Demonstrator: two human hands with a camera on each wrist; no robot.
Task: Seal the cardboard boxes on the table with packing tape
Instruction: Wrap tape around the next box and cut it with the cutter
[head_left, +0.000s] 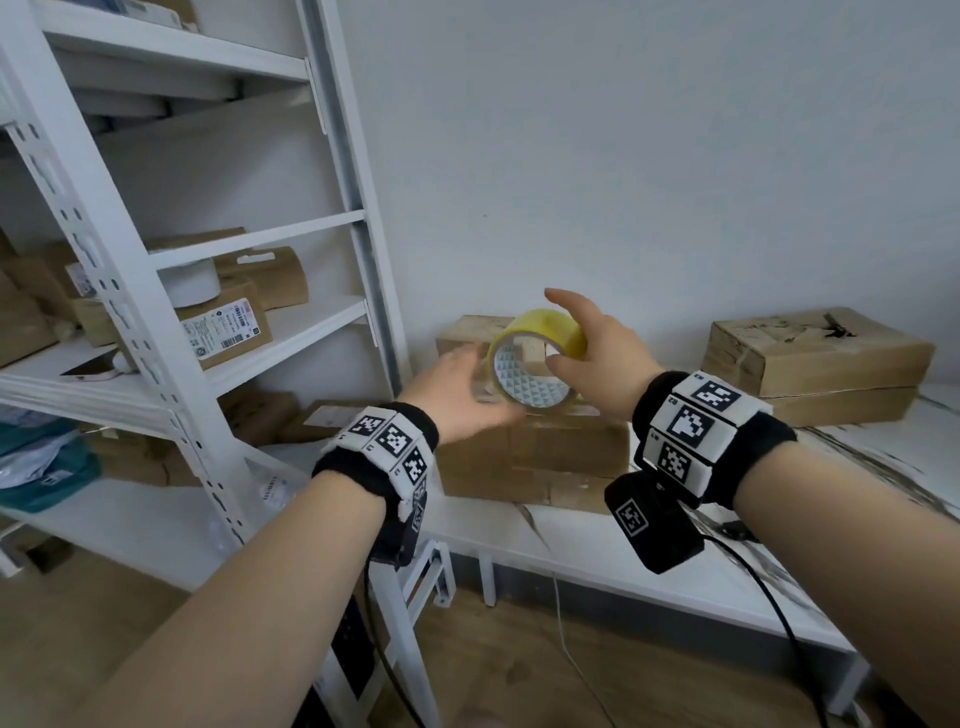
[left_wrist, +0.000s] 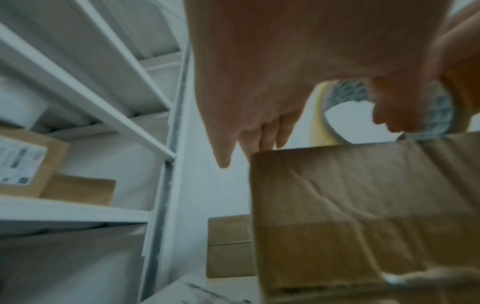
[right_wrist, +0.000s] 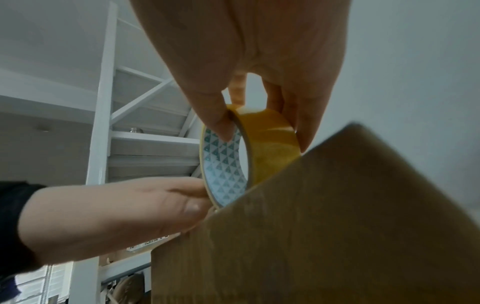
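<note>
A yellow roll of packing tape (head_left: 530, 384) hangs just above a closed cardboard box (head_left: 535, 452) at the left end of the white table (head_left: 597, 540). My right hand (head_left: 558, 332) pinches the roll, thumb inside the patterned core (right_wrist: 226, 174) and fingers over the outer band. My left hand (head_left: 462, 395) is beside the roll's lower left rim with its fingers stretched out and blurred. In the right wrist view its thumb and a finger (right_wrist: 187, 191) touch that rim near the box corner (right_wrist: 337, 226). Whether they hold a tape end is unclear.
A second box (head_left: 467, 330) sits behind the first against the wall. Two stacked boxes (head_left: 815, 353) lie at the table's right end. A white shelf rack (head_left: 156, 364) with parcels stands close on the left. A black cable (head_left: 769, 587) crosses the table's front edge.
</note>
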